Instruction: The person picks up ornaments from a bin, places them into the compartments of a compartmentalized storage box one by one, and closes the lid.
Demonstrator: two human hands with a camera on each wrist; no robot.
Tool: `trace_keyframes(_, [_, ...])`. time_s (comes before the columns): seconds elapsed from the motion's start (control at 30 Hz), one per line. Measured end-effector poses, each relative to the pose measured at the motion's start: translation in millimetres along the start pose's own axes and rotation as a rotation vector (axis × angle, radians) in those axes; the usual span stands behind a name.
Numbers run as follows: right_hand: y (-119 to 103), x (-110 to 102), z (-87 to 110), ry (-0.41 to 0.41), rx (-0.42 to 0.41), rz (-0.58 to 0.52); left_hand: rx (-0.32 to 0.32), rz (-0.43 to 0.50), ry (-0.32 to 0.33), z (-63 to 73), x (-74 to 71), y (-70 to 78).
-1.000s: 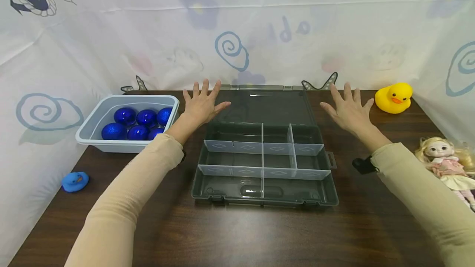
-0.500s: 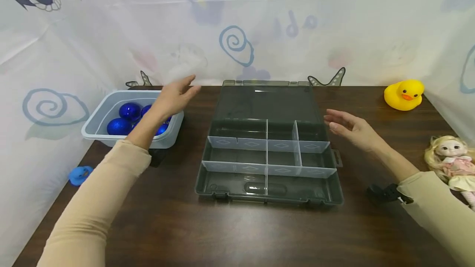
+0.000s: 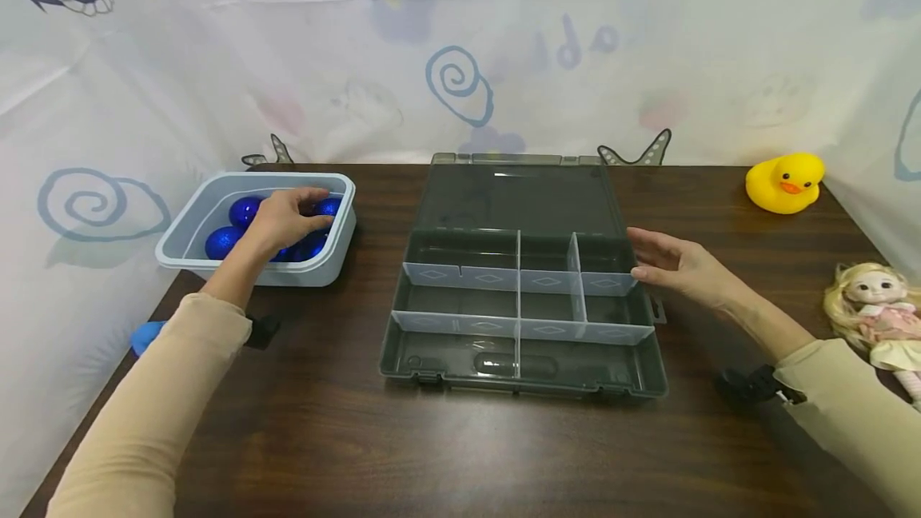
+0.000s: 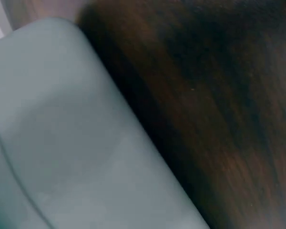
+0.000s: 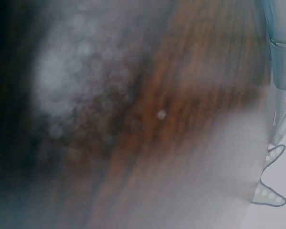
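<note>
Sleeve (image 3: 144, 414) partly hides blue toy (image 3: 144, 337) near tub (image 3: 302, 275).

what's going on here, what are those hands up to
A person's left hand reaches into a light blue tub among shiny blue balls; whether it grips one is unclear. The right hand is at the right edge of a gray divided case, lid open. No ball shows in the case's compartments.

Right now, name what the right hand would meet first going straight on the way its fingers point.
Most likely the right hand would meet the right side of the dark divided box; they look close, perhaps touching, with depth unclear.
</note>
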State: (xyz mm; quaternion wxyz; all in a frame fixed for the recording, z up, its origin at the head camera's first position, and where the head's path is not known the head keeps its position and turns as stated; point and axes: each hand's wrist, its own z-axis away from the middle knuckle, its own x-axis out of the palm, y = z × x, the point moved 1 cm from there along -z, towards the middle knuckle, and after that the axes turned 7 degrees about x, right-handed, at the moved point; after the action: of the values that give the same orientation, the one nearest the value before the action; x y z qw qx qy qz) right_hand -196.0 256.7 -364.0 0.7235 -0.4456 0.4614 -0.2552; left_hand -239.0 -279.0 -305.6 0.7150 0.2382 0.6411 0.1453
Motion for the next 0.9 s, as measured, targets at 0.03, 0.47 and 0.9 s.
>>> trace_keyframes(0.03, [0,0,-0.5,0.002,-0.002,0.000,0.004,-0.018,-0.004,-1.2,0.7,-1.1])
trace_keyframes(0.47, [0,-1,-1.4,0.012,0.024,-0.001,0.058,-0.115,0.054,-9.7,7.7,-6.9])
trace_keyframes(0.9, [2,-1,-1.3,0.034,0.032,0.013,0.041,0.076,0.290,14.1,-20.0,36.8])
